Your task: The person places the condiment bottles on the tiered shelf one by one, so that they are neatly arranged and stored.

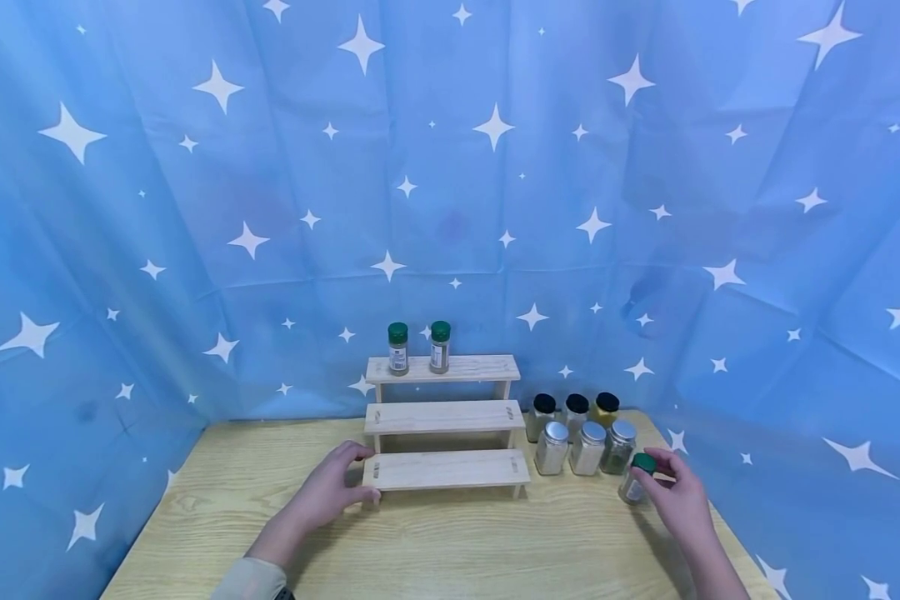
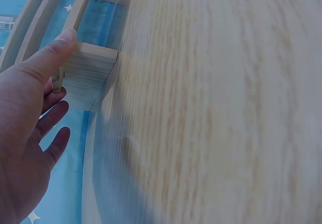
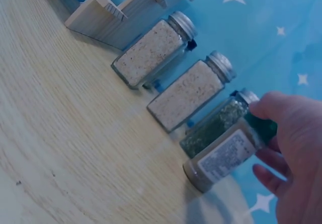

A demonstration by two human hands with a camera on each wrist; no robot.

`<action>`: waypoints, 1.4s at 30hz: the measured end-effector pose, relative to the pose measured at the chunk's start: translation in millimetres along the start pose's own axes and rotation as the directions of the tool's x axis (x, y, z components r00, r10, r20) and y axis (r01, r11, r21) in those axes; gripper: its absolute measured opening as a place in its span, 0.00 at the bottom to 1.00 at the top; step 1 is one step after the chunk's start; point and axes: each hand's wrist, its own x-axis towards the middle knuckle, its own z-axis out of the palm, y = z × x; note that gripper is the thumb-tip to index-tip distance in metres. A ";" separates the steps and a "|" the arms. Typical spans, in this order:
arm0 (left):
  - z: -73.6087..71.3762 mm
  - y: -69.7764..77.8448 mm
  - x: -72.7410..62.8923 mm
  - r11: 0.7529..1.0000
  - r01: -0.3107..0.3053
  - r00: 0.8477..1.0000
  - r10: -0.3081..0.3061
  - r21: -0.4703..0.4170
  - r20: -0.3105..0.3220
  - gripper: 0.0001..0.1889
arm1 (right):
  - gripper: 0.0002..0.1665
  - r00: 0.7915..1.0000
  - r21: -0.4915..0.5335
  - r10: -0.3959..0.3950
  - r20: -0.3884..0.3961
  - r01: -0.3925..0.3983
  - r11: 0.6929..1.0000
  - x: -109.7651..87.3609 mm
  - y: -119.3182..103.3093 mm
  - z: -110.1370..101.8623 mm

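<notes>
My left hand (image 1: 337, 485) grips the left end of the lowest step of a three-tier wooden spice rack (image 1: 450, 471). In the left wrist view its thumb (image 2: 60, 43) lies along the step's edge, and the other fingers curl behind it. At the right, my right hand (image 1: 678, 492) pinches the green cap of a spice jar (image 1: 633, 487) between thumb and fingers. That jar has a white printed label (image 3: 226, 156) and stands close beside a silver-lidded jar of green flakes (image 3: 214, 126). Two more green-capped jars (image 1: 398, 354) stand on the top step.
Right of the rack, silver-lidded jars (image 1: 552, 450) form a front row, with black-lidded jars (image 1: 543, 408) behind them. The wooden table (image 1: 450, 550) has its right edge near my right hand. A blue star-patterned curtain (image 1: 450, 208) surrounds the back and sides.
</notes>
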 end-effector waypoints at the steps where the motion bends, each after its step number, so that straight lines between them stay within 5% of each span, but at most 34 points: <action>1: -0.1 0.3 -0.1 1.000 0.001 1.000 -0.001 0.001 0.001 0.35 | 0.29 1.000 0.002 -0.006 -0.004 0.006 1.000 0.0 1.1 0.4; 14: -0.6 3.2 -0.7 1.000 -0.004 1.000 0.004 0.018 -0.005 0.35 | 0.26 0.997 0.012 0.032 -0.068 -0.031 0.999 -0.8 3.1 1.7; 22: -0.4 3.4 -1.1 1.000 -0.004 1.000 0.004 0.018 -0.012 0.36 | 0.26 0.996 0.012 -0.011 -0.091 0.013 1.000 0.7 -6.0 -0.1; 42: -0.5 3.4 -2.0 1.000 -0.017 1.000 0.018 0.025 -0.016 0.35 | 0.23 0.974 0.042 -0.168 -0.155 0.176 0.983 10.4 -79.7 -1.0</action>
